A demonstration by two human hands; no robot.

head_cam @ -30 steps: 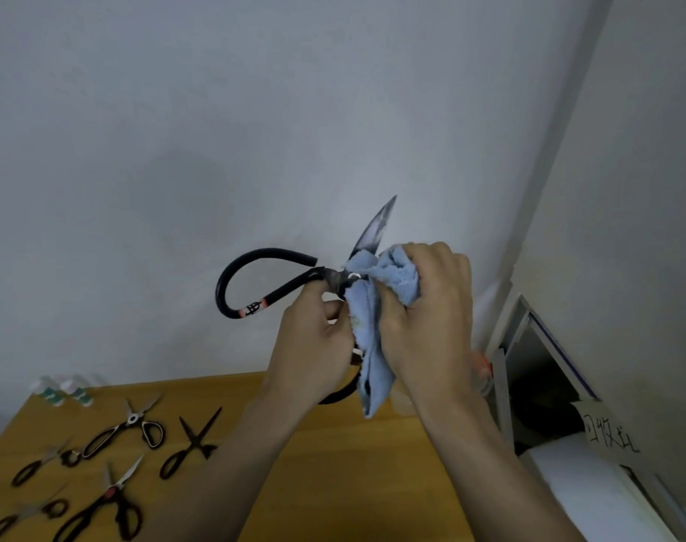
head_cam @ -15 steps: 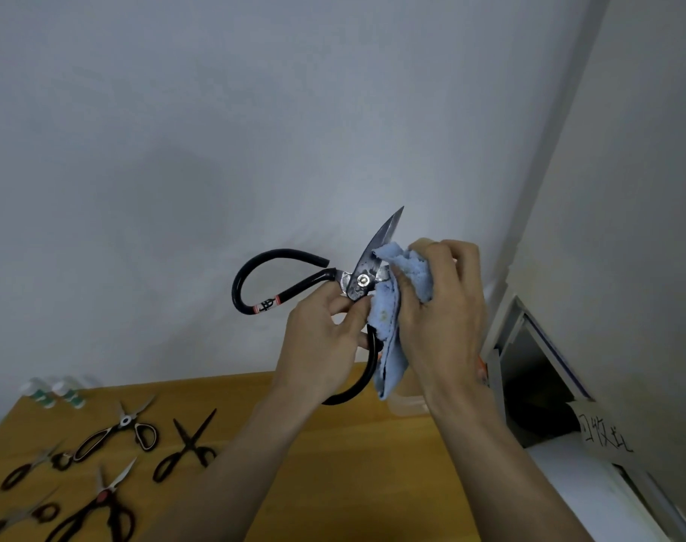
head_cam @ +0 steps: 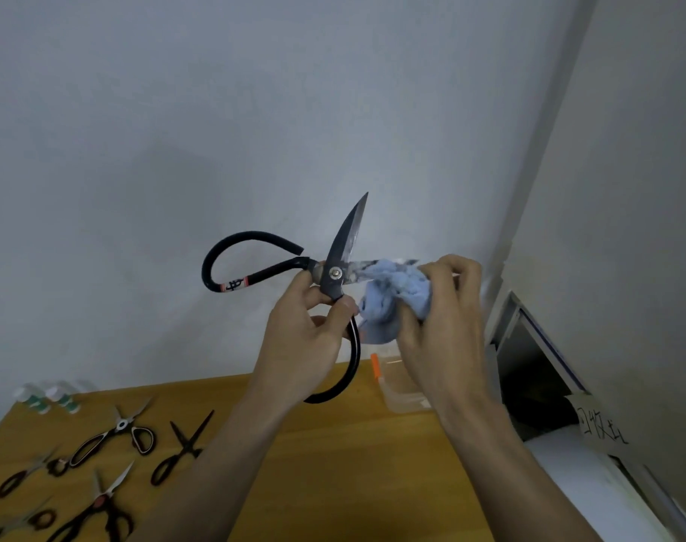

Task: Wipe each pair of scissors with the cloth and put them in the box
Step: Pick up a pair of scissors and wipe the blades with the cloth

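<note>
Far left, two small bottles [head_cam: 46,399] stand at the bench [head_cam: 333,463] back edge; their labels are too blurred to read. Several scissors [head_cam: 110,440] lie on the bench's left part, the lowest ones cut off by the frame edge. The large black scissors [head_cam: 335,273] are held up above the bench; a red-and-white band on the upper handle bears a mark that cannot be read. The left hand [head_cam: 306,342] grips the handle just below the pivot. Compared with half a second ago, the blades are spread wide, one pointing up, the other sideways. The right hand [head_cam: 439,318] clutches the blue cloth [head_cam: 392,303] around the sideways blade, hiding its tip. A clear box [head_cam: 402,393] sits behind the right wrist, partly hidden. Far right, a paper note [head_cam: 601,430] carries handwritten characters, not legible.
</note>
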